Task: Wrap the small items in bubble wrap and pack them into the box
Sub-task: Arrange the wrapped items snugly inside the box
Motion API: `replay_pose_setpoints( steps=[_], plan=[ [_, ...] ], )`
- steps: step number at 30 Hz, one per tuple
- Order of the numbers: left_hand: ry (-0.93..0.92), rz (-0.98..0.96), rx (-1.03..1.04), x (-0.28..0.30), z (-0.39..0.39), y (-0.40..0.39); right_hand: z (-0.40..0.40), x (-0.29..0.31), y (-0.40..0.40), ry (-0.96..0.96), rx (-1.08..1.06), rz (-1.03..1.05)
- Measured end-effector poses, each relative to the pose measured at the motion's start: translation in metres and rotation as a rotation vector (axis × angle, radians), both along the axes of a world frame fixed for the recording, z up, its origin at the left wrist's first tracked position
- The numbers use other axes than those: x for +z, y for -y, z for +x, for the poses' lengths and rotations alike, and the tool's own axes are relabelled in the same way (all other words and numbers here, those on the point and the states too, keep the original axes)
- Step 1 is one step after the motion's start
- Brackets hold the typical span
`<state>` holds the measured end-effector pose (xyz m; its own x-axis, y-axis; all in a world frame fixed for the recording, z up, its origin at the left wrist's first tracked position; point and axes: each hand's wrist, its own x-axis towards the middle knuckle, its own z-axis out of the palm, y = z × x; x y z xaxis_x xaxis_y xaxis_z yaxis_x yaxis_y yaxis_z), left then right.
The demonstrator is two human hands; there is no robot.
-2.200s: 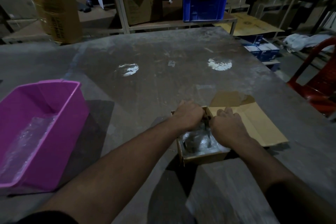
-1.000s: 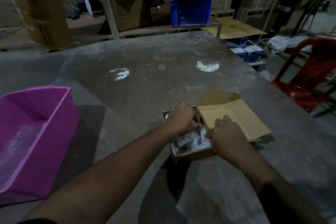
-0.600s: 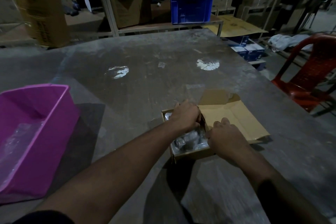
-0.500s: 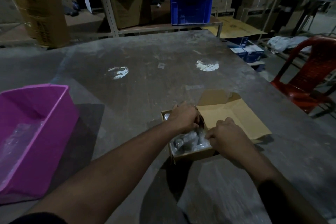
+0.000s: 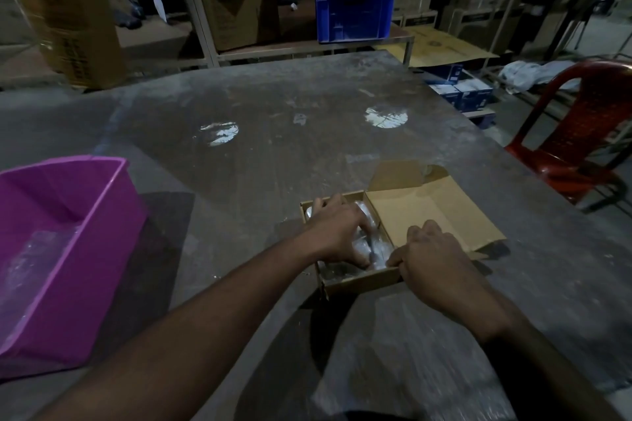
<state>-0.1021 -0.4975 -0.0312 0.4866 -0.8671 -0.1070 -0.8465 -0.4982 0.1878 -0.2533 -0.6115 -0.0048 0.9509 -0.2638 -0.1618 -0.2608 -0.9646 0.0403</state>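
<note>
I am looking down across a wide grey metal table (image 5: 273,133), and at its left edge a magenta plastic bin (image 5: 85,249) is sitting with some clear bubble wrap (image 5: 30,260) lying in its bottom. Off the right side a red plastic chair (image 5: 581,147) is standing. Near the middle, close to me, a small cardboard box (image 5: 359,282) is lying open, its lid flap (image 5: 431,212) folded out flat to the right, so the box's long axis is running away from me and slightly left. Inside it the bubble-wrapped items (image 5: 374,246) are sitting, filling the tray from front to back. My left hand (image 5: 338,232) is reaching down into the tray with its fingers curled over the wrapped bundle, pressing and gripping it. My right hand (image 5: 434,256) is resting on the box's near right corner, thumb hooked over the front wall and fingers spread flat onto the lid's hinge line, steadying the box rather than holding any item. I am judging that the packing is nearly settled; the lid lies directly right of the tray, so the right hand is the nearer one for swinging it leftward over the bundle once the left hand is clear.
</note>
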Motion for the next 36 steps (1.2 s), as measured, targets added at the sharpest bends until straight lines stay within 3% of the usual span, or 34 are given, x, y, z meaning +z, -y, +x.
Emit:
replay_pose_setpoints(
  steps=[7, 11, 16, 20, 28, 32, 36],
  plan=[
    [0.056, -0.014, 0.014, -0.004, -0.006, 0.001, 0.005, -0.002, -0.003, -0.038, 0.038, -0.077],
    [0.047, 0.004, 0.017, 0.002, -0.006, -0.002, 0.006, 0.002, 0.004, -0.082, 0.032, -0.012],
    [0.021, -0.023, 0.123, 0.015, 0.006, -0.02, 0.02, 0.015, 0.016, 0.084, -0.022, 0.072],
    [0.049, -0.062, 0.214, 0.011, 0.007, -0.036, 0.047, 0.005, 0.019, 0.142, -0.025, 0.037],
    [-0.016, -0.2, 0.294, 0.007, 0.012, -0.055, 0.081, -0.01, 0.009, 0.065, 0.033, -0.127],
    [-0.024, -0.288, 0.34, 0.01, 0.014, -0.063, 0.08, -0.009, 0.008, 0.113, 0.024, -0.071],
    [-0.046, -0.409, 0.437, 0.011, 0.012, -0.084, 0.079, -0.01, -0.014, 0.249, 0.073, 0.134]
  ],
)
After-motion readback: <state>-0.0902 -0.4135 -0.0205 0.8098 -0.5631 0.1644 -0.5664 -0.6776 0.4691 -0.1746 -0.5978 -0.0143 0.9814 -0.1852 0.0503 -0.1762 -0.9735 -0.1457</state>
